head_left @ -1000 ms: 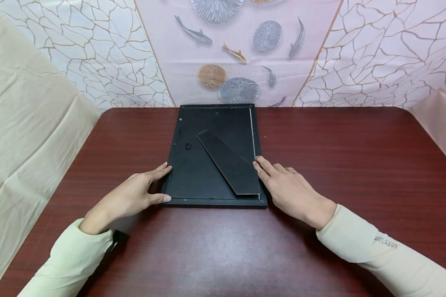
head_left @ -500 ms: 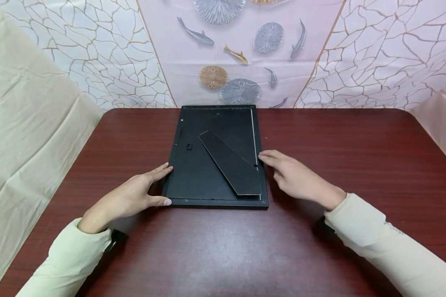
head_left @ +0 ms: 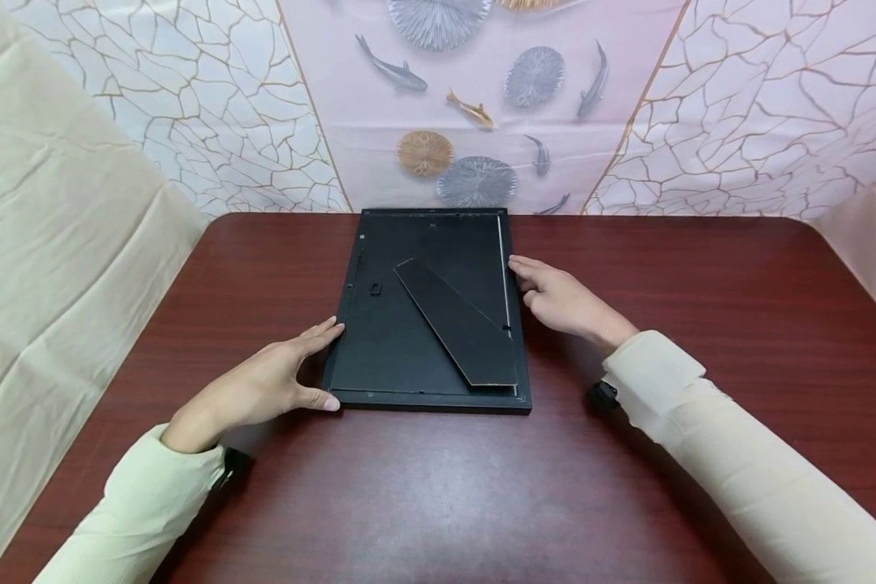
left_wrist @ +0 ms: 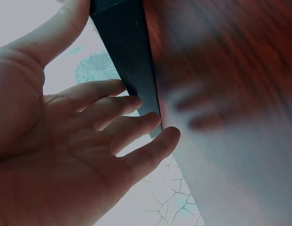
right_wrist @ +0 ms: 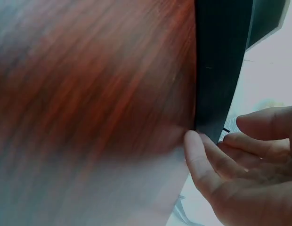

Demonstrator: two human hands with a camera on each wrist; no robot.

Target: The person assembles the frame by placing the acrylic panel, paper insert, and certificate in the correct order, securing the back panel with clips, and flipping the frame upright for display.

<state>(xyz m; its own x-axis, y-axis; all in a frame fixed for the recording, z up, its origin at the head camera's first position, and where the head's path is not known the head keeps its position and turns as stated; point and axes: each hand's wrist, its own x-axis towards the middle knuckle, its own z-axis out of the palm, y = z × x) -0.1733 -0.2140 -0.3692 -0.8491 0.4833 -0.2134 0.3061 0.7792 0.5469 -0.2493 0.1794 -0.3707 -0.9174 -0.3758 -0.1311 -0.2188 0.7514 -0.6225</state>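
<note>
A black picture frame lies back side up on the table. Its flat stand slants across the backing board toward the lower right. At the frame's lower left, my left hand touches the side with spread fingers, and its thumb is by the near corner. The left wrist view has those fingertips along the frame's side wall. My right hand is at the upper part of the right edge, its fingertips on the rim. Seen from the right wrist, the fingers touch that side and the thumb stands apart.
A small dark clip sticks out at the frame's right inner edge, beside a pale gap line. The reddish-brown table extends around the frame. Behind it hangs a patterned cloth, with a plain cream cloth at left.
My right hand has moved away from the lower right edge and up along it, uncovering the small clip. The left hand keeps its place on the frame.
</note>
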